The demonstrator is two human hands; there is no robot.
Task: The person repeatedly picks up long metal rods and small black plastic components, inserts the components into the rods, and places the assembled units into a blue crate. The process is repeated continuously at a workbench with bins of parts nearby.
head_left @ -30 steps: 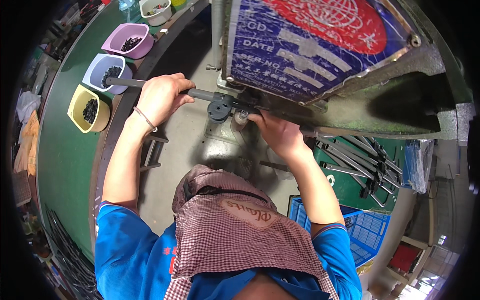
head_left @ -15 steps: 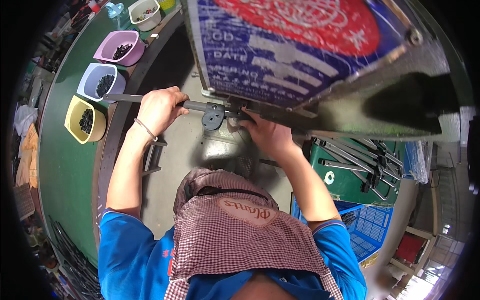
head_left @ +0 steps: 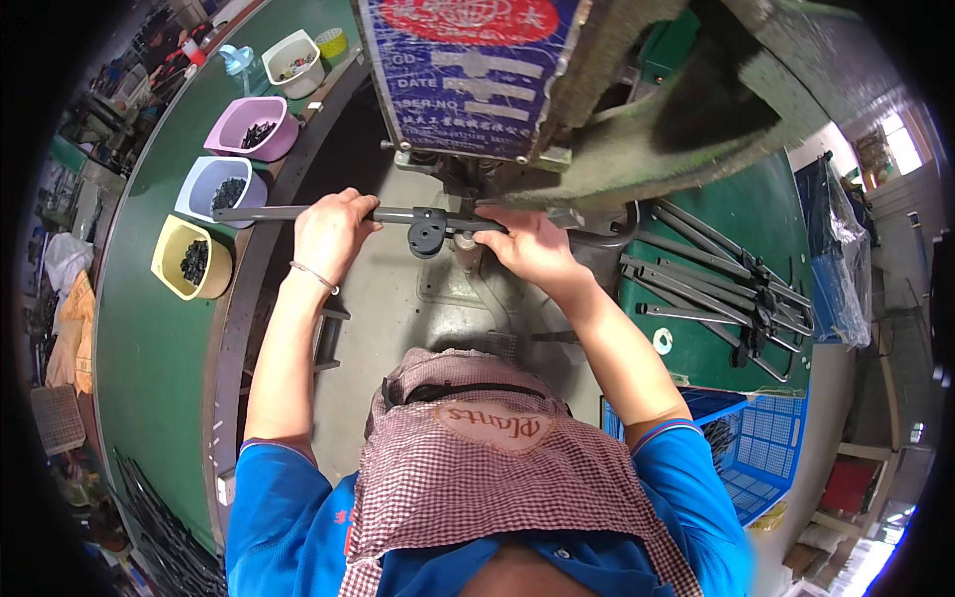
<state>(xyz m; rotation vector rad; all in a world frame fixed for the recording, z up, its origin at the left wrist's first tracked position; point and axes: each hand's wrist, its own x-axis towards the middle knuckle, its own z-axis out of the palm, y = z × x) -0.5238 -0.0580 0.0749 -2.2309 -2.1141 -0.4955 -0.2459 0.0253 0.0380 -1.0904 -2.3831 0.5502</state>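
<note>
A dark grey metal tube (head_left: 269, 213) lies crosswise in front of me, bent into a curve at its right end. My left hand (head_left: 333, 237) is closed around its left part, thumb and fingers wrapped over it. On the tube between my hands is a black round plastic joint (head_left: 428, 237). My right hand (head_left: 535, 247) grips the tube just right of this joint, under the head of a bench machine (head_left: 468, 171). The machine hides part of the tube behind my right fingers.
Along the left green table (head_left: 149, 338) stand yellow (head_left: 169, 261), blue (head_left: 187, 184), pink (head_left: 224, 127) and white (head_left: 288, 62) bins of small parts. At right, several folding metal tube frames (head_left: 716, 289) lie on another green table, above a blue crate (head_left: 766, 448).
My view has shifted, so the machine's blue plate looks smaller and more of the right table shows. Both hands still hold the tube, and the right hand's fingers are less hidden.
</note>
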